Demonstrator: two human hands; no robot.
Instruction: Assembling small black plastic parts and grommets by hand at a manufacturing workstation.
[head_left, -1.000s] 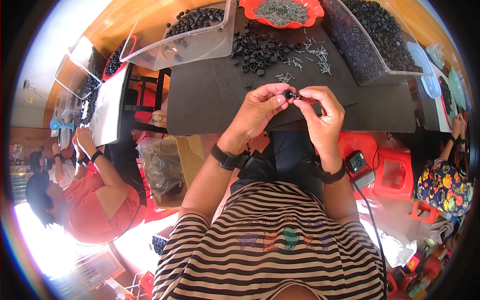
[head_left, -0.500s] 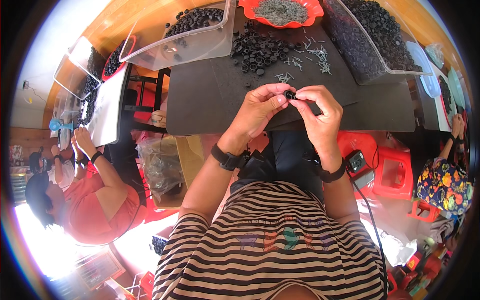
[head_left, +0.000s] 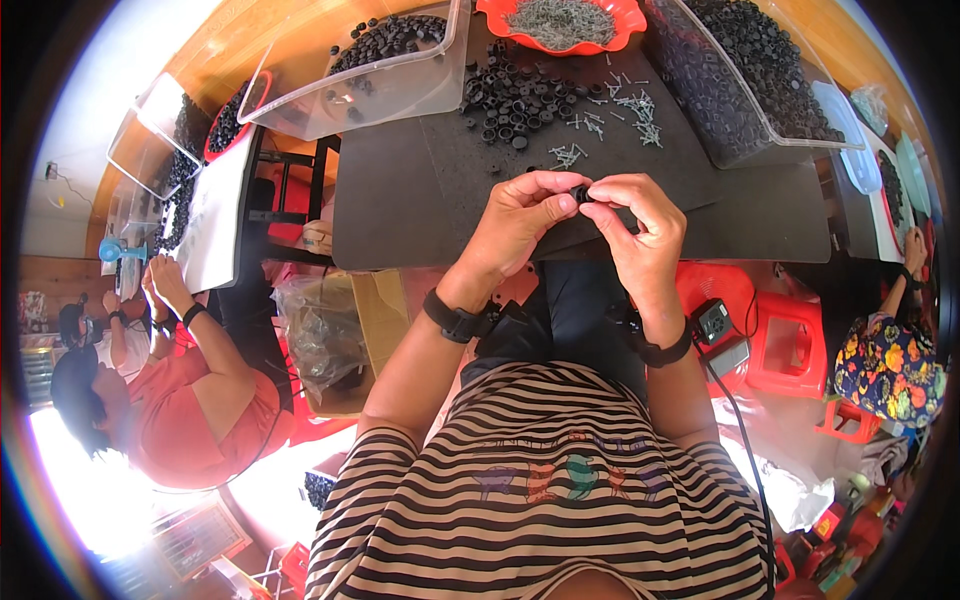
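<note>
Between my two hands, over the near edge of the dark table [head_left: 440, 190], is a small round black plastic part [head_left: 579, 193]. My left hand [head_left: 520, 220] pinches it from the left with thumb and forefinger. From the right, the thumb and fingertips of my right hand [head_left: 645, 225] close on the same part. Its finer shape is hidden by the fingers. Just beyond my hands lie loose screws [head_left: 568, 155]. Farther off is a pile of black round caps [head_left: 515, 105], with more screws [head_left: 640, 120] scattered to its right.
A clear bin [head_left: 370, 100] of black parts stands at the back left, another clear bin [head_left: 740, 120] at the back right. Between them sits a red scalloped bowl [head_left: 620, 40] of screws. Co-workers sit at left [head_left: 200, 400] and right [head_left: 890, 370]. A red stool [head_left: 790, 345] is beside me.
My fingers have shifted slightly around the black part, which shows less between them now. Both hands stay in nearly the same place.
</note>
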